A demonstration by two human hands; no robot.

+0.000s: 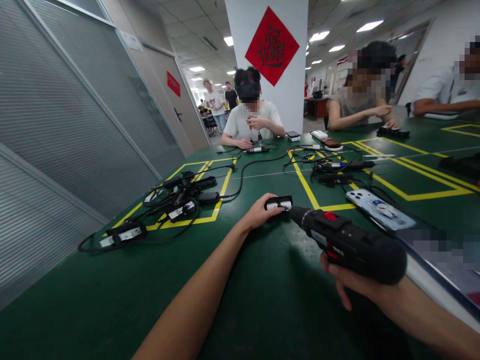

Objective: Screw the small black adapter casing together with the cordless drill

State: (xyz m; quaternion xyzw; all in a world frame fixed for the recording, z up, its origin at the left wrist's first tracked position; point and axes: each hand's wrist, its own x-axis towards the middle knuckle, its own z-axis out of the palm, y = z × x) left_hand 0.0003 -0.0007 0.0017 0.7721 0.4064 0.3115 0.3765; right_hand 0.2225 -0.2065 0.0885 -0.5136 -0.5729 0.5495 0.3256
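Observation:
My right hand (pixel 348 277) is wrapped round the handle of a black and red cordless drill (pixel 348 242), which points left and away from me. The drill's front end reaches a small black box-shaped part with a white inside (pixel 278 204) on the green table. My left hand (pixel 258 212) grips this part from its left side, thumb at the near edge and fingers behind. Something small and blue shows in the part near the drill's tip; whether the tip touches it I cannot tell.
Black adapters with cables (pixel 183 195) lie piled inside yellow tape at left. More cables and tools (pixel 333 167) lie at right, near a phone in a patterned case (pixel 382 207). Across the green table (pixel 247 300) a person (pixel 258 117) works with a screwdriver; others sit at right.

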